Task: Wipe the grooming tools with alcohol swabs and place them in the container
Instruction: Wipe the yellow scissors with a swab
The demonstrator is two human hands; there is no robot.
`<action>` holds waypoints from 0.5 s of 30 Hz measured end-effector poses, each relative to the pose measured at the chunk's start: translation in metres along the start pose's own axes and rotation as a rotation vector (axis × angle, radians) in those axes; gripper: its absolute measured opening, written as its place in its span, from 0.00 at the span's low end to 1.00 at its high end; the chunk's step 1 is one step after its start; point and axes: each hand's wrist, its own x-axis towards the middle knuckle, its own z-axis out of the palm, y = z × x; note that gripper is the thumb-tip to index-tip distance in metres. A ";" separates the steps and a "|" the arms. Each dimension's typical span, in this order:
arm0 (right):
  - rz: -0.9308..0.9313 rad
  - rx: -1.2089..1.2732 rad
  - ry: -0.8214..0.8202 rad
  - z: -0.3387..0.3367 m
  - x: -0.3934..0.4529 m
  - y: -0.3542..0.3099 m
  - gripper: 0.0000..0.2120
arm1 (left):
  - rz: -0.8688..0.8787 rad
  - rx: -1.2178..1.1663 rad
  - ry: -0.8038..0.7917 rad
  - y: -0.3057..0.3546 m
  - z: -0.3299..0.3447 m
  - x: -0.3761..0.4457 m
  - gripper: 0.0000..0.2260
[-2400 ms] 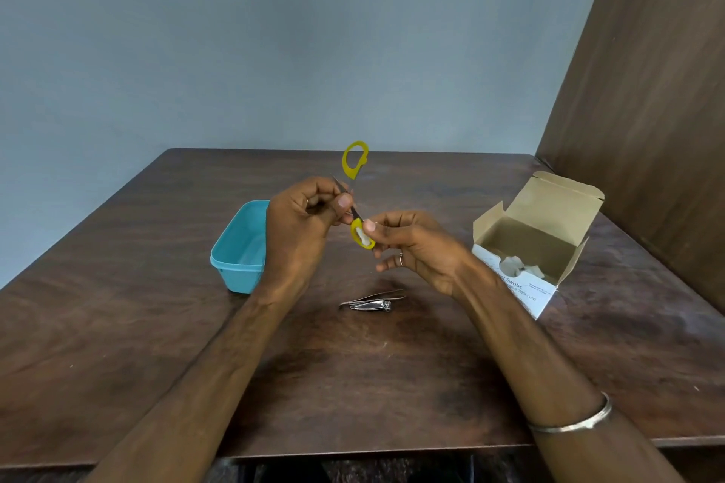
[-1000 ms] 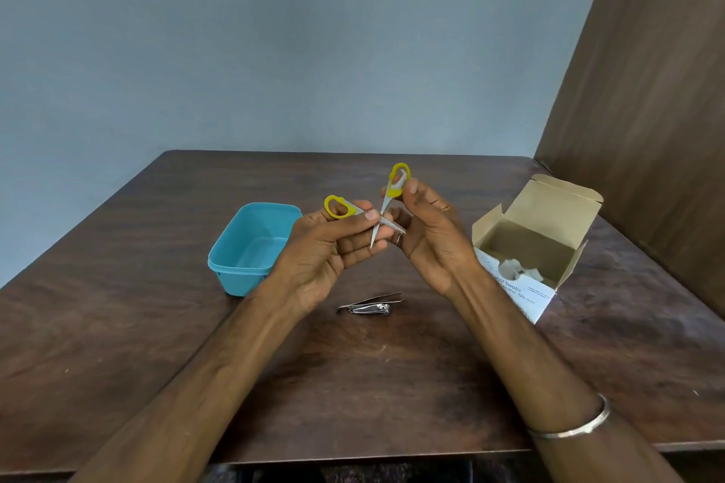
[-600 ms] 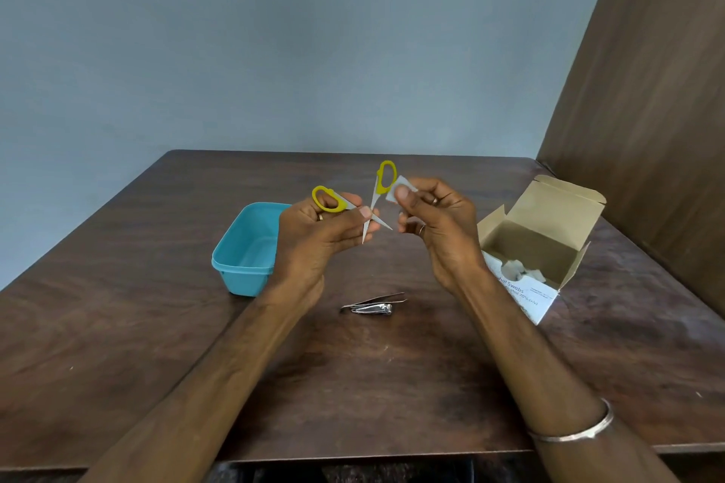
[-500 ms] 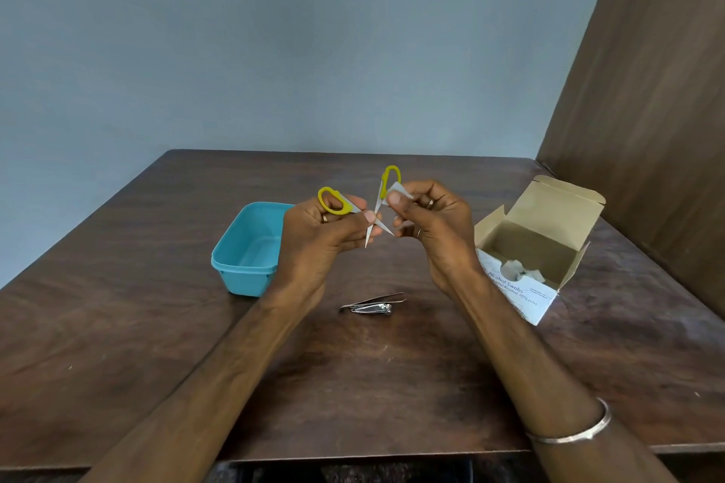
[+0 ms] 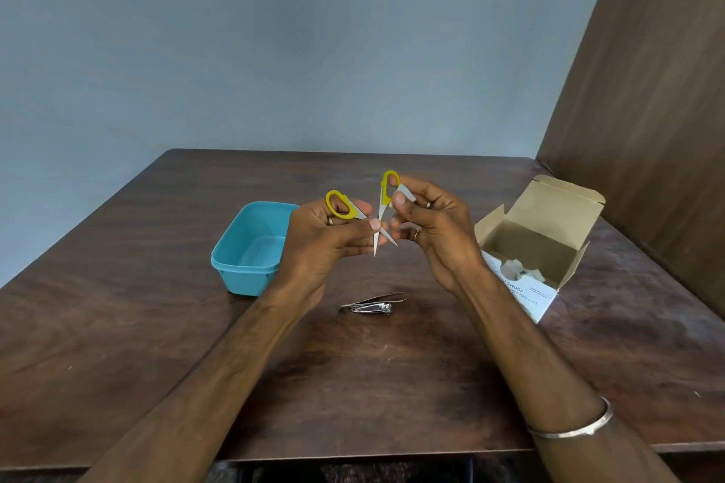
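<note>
head view | left hand [image 5: 325, 243] is clamping the yellow-handled scissors [image 5: 367, 214] splayed open, exposing blades | right hand [image 5: 435, 231] is pinching alcohol swab [image 5: 404, 192] against them | teal container [image 5: 251, 247] is waiting beside, nail clipper [image 5: 370, 306] lying unwiped on the table [image 5: 117, 325]

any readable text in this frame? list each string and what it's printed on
"...l Swabs": front face of the open cardboard box, start of the word hidden behind the right hand's wrist.
"...ol 70% (v/v)": line just below on the same face, partly hidden.
Small print to the right on that face: too small to read.
Scissors, nail clipper, blue container: no text visible.
</note>
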 end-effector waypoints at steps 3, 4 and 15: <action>0.055 0.072 -0.057 -0.001 0.001 0.000 0.12 | -0.059 -0.033 -0.033 0.003 -0.003 0.001 0.09; 0.074 0.102 -0.077 -0.001 0.001 0.000 0.10 | -0.079 -0.050 -0.047 0.004 -0.003 0.001 0.11; 0.215 0.290 -0.300 -0.001 0.000 -0.006 0.12 | -0.020 0.066 -0.139 0.008 -0.007 0.001 0.16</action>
